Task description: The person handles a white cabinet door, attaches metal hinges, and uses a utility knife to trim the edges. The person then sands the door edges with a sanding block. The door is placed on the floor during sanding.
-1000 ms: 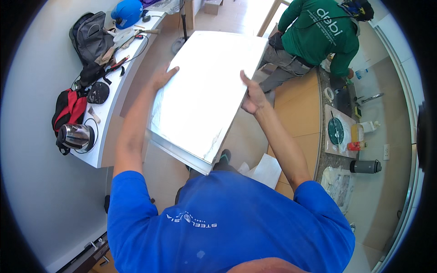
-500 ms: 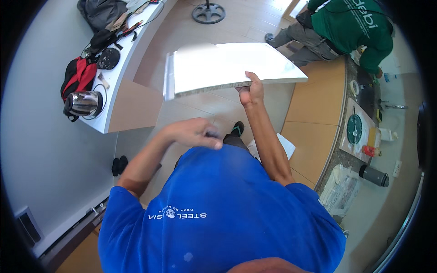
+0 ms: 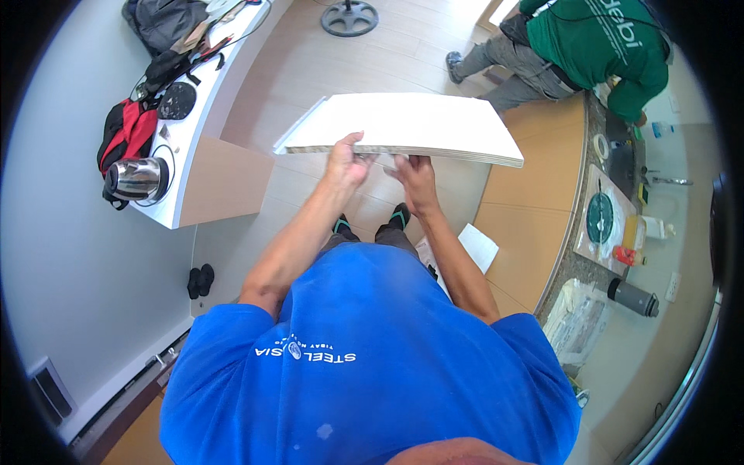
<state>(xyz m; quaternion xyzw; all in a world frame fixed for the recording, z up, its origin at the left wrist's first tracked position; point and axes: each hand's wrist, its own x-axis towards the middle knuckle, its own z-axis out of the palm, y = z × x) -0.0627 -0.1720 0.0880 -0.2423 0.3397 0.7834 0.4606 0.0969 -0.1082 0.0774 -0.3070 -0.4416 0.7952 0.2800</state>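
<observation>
Left hand (image 3: 346, 164): pinching the near edge of the white panel (image 3: 407, 122), thumb above, fingers below.
Right hand (image 3: 418, 187): fingers under that edge; cannot tell whether they press.
White panel: twelve o'clock from the blue shirt (image 3: 372, 325), above the floor (image 3: 298, 70).
Steel kettle (image 3: 138, 178): ten o'clock.

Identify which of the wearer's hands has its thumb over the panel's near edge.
The left hand: its thumb laps over the near edge of the panel, while the right hand shows wholly below that edge.
</observation>
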